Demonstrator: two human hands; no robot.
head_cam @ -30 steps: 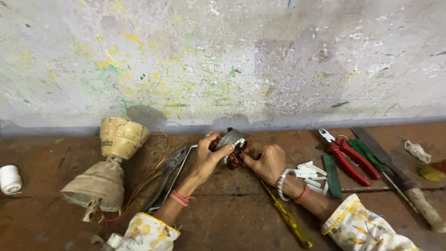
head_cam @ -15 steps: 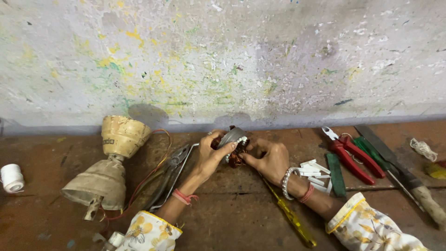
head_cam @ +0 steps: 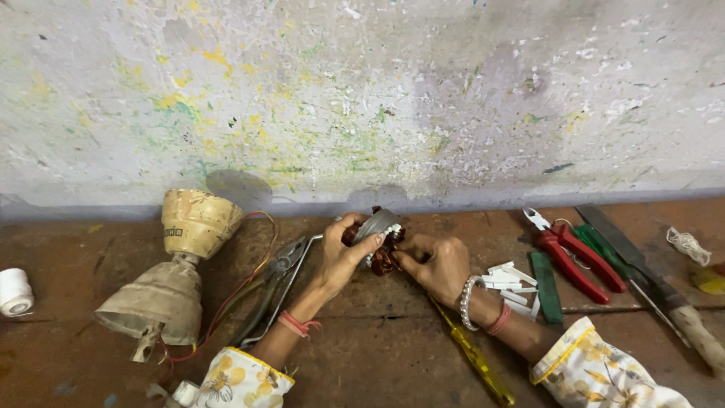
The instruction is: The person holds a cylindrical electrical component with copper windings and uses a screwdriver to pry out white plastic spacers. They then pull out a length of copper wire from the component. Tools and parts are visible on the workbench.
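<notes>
Paint-flecked grey wall [head_cam: 362, 98] is rising behind a worn, reddish-brown worktop [head_cam: 377, 347], where one person is working with both hands. Left hand [head_cam: 343, 253] is curling around a small motor winding [head_cam: 375, 238], a grey metal ring with dark reddish coils and white bits, fingers closed over its near side. Right hand [head_cam: 434, 261] is pinching the same piece from the right, fingertips closed on its lower edge; the winding is sitting between the two hands, lifted just off the worktop near the wall. Containers: none that hold anything; two cream, cup-shaped housings [head_cam: 170, 276] are lying joined on their side at left, red wires trailing from them. Count: one grey pair of pliers [head_cam: 276, 283] just left of the left wrist; one red-handled pair of pliers [head_cam: 570, 253] at right; two green-handled tools [head_cam: 545, 287] beside it; one long file [head_cam: 642, 268] with a pale handle; one yellow-handled screwdriver [head_cam: 472, 355] lying under the right forearm; one heap of white strips [head_cam: 510, 283] near the right wrist; one white spool [head_cam: 13, 291] at far left.
</notes>
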